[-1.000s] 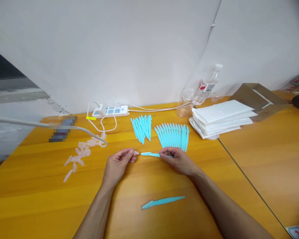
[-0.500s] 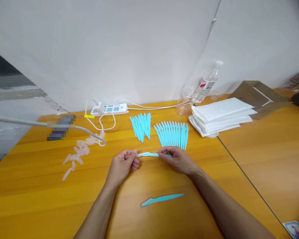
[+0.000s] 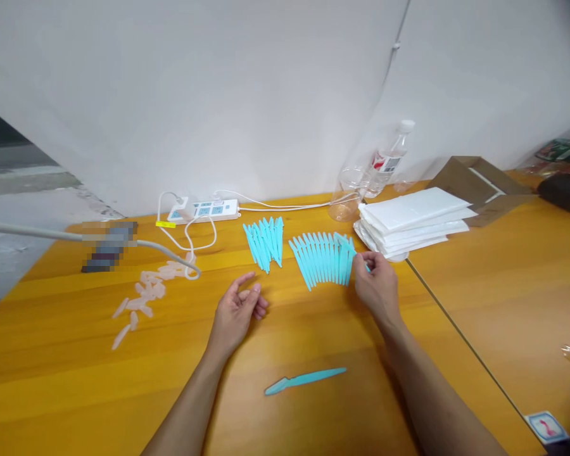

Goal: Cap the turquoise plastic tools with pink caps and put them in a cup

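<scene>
My right hand [image 3: 376, 286] pinches a light-blue eyebrow razor [image 3: 346, 243] by its handle, the blade end over the right side of a fanned row of razors [image 3: 319, 261]. My left hand [image 3: 234, 314] hovers over the table with fingers apart and nothing in them. Just beyond it lies a looser bunch of blue razors [image 3: 265, 244]. A single razor [image 3: 308, 379] rests on the table between my forearms, its head pointing left. Small translucent blade caps [image 3: 149, 290] are scattered to the left.
Along the wall stand a white power strip [image 3: 216, 209] with cables, a clear plastic cup [image 3: 346, 202] and a water bottle [image 3: 388, 158]. White packets [image 3: 418, 215] are stacked at right, before a cardboard box [image 3: 487, 183]. A blurred dark object [image 3: 109, 247] lies far left.
My right hand has moved right and away from me, carrying the razor to the fanned row. My left hand has let go of the razor's head end and opened.
</scene>
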`<action>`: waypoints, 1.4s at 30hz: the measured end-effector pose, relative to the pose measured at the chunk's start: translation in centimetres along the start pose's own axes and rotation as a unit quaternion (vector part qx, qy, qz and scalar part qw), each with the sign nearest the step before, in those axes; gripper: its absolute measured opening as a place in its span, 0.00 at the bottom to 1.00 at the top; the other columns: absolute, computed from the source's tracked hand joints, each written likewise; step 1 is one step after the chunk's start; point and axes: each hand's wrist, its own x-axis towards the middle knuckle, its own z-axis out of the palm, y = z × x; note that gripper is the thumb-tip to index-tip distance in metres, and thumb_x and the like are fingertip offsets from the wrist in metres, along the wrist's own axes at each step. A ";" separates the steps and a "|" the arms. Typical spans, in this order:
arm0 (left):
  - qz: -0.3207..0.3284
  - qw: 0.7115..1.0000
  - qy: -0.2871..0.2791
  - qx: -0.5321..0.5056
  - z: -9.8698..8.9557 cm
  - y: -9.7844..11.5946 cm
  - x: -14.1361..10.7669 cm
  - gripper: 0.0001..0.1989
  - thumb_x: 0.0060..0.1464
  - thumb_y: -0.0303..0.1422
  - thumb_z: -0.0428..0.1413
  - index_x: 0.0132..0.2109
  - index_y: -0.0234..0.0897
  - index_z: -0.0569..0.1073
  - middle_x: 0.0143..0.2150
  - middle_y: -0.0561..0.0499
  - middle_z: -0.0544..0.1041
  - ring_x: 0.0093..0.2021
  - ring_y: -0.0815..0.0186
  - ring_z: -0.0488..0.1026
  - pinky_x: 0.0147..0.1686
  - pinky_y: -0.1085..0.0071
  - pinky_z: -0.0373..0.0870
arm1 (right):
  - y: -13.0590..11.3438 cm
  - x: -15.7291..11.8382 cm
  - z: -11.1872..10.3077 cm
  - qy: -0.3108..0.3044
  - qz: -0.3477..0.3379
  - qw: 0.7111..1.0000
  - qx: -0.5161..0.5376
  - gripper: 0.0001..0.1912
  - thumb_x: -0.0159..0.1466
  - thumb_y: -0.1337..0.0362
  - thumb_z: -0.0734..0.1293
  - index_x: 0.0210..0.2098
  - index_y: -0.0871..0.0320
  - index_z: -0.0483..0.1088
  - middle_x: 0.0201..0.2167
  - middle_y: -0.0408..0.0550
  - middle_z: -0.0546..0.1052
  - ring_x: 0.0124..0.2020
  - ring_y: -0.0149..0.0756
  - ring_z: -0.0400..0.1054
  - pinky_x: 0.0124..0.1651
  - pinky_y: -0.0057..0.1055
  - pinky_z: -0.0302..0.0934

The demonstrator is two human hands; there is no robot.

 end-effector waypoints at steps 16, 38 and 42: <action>0.012 0.999 -0.027 0.022 -0.1 -0.5 -0.2 0.31 0.56 0.47 0.58 0.59 0.34 0.63 0.27 0.53 0.77 0.25 0.70 0.72 0.27 0.75 0.68 | 2.5 1.6 0.0 -0.015 -0.029 0.959 -0.280 0.15 0.65 0.58 0.59 0.37 0.59 0.75 0.37 0.56 0.77 0.37 0.43 0.69 0.36 0.35 0.53; 0.120 0.928 0.260 0.238 -9.9 1.7 -0.1 0.21 0.52 0.48 0.58 0.41 0.33 0.78 0.26 0.53 0.74 0.27 0.68 0.69 0.29 0.74 0.64 | -9.5 -0.6 12.8 -0.229 -0.205 0.927 -0.215 0.14 0.65 0.61 0.64 0.43 0.62 0.77 0.45 0.63 0.77 0.48 0.48 0.72 0.49 0.38 0.62; 0.044 0.894 0.331 0.299 -16.3 1.9 -2.9 0.23 0.50 0.50 0.58 0.42 0.35 0.79 0.33 0.49 0.80 0.33 0.63 0.74 0.35 0.71 0.68 | -9.2 0.1 13.1 -0.235 -0.186 0.933 -0.199 0.12 0.62 0.65 0.64 0.39 0.61 0.78 0.40 0.62 0.80 0.45 0.48 0.73 0.45 0.36 0.62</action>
